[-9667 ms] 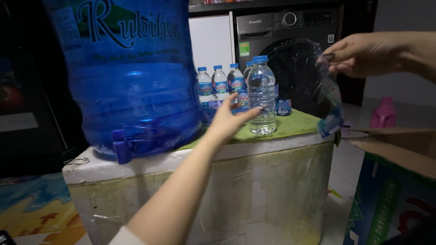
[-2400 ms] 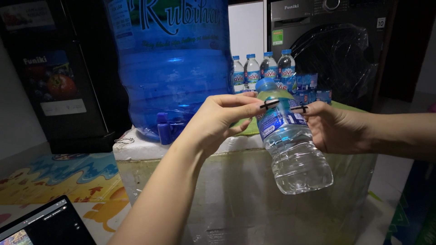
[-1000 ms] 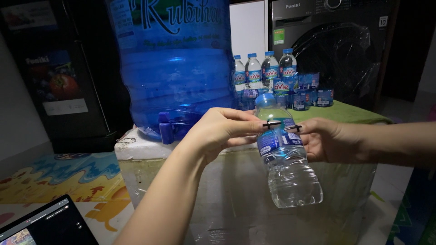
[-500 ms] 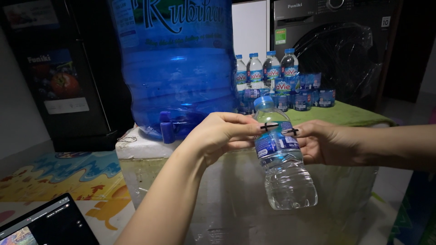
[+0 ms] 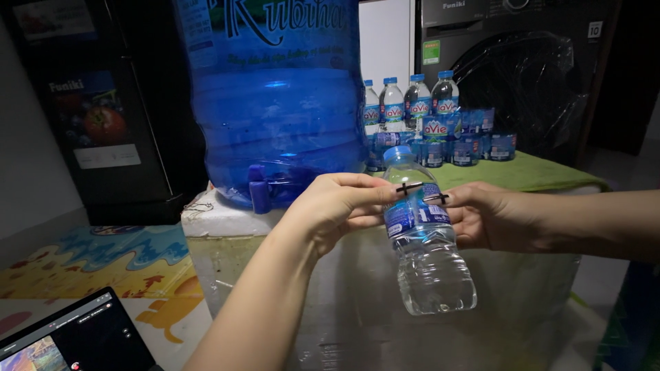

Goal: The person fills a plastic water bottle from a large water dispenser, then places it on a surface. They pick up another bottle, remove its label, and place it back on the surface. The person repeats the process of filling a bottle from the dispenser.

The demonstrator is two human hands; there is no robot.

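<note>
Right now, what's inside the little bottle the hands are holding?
The small clear water bottle holds clear water, with only a small gap under its blue cap. The blue label and the left hand's and right hand's fingers cover the upper part.

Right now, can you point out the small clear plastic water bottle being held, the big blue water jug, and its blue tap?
Small clear plastic water bottle (image 5: 430,264), head view, on its lower body.
Big blue water jug (image 5: 275,103), head view, on its front wall.
Blue tap (image 5: 258,187), head view, on the spout.
</note>
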